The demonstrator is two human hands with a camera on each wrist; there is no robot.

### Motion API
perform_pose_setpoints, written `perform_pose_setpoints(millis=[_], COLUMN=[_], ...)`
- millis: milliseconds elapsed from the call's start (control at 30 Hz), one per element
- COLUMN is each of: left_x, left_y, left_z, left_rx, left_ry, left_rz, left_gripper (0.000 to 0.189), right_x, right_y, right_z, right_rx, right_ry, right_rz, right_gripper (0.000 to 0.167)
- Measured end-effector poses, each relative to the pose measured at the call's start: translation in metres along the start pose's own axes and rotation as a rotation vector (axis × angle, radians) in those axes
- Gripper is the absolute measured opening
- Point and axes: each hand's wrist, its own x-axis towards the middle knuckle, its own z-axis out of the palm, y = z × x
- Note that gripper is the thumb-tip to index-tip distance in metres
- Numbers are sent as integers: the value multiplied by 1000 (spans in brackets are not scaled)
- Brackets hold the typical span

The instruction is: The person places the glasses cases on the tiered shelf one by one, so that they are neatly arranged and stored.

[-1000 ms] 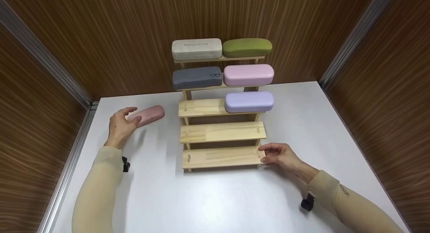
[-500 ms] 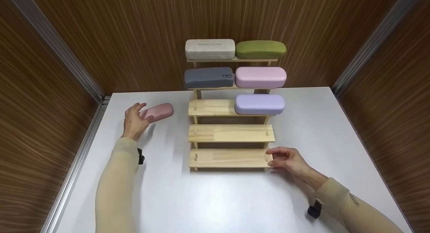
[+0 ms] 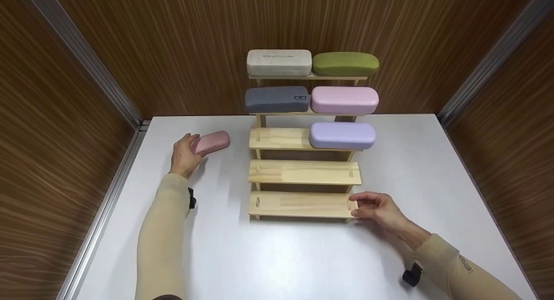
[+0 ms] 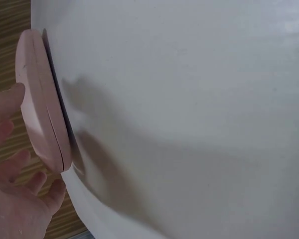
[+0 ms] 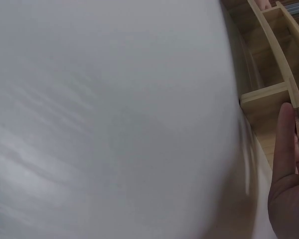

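A pink glasses case [image 3: 214, 141] lies on the white table, left of a stepped wooden rack [image 3: 298, 204]. My left hand [image 3: 186, 155] is at the case's left end, thumb on the near side and fingers on the far side. In the left wrist view, the thumb [image 4: 12, 99] seems to touch the pink case [image 4: 37, 107], while the other fingers are spread, with gaps beside it. My right hand [image 3: 385, 213] pinches the right end of the rack's lowest shelf. The right wrist view shows fingers on both sides of the shelf board [image 5: 281, 59].
On the upper shelves stand a whitish case [image 3: 279, 64], a green case [image 3: 345, 64], a grey-blue case [image 3: 275, 100], a light pink case [image 3: 345, 100] and a lavender case [image 3: 342, 135]. Wood-grain walls [image 3: 194, 53] enclose the table at the back and sides.
The head view has shifted, so the scene appears farther right. My left hand has closed in slightly around the pink case. The right hand keeps its hold on the lowest shelf.
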Motion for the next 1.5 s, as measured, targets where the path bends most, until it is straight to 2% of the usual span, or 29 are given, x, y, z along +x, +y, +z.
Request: perform_pose_setpoints(millis=[200,367,733,933,1200,1500], left_x=[2,1,4,4,2,2], left_y=[3,-1,-5,-5,-7,-9], left_z=[5,6,4,5,5,7], left_rx=[8,15,20,33,59,85], left_ry=[-10,-13,35,39,61,63], left_rz=[-17,-44,-40,-44,-1,-12], left_gripper=[71,71,62,63,59,59], right_x=[-2,-2,-3,-2,-1,0], right_y=[1,1,-1,-1,-1,0], right_z=[-2,0,0,0,-1,-1], right_rx=[28,14,10,-12,-28,-24], right_ry=[-18,-4,11,20,6,5], right_rz=[-30,-16,14,16,11,10], right_gripper=[38,38,39,40,43,42])
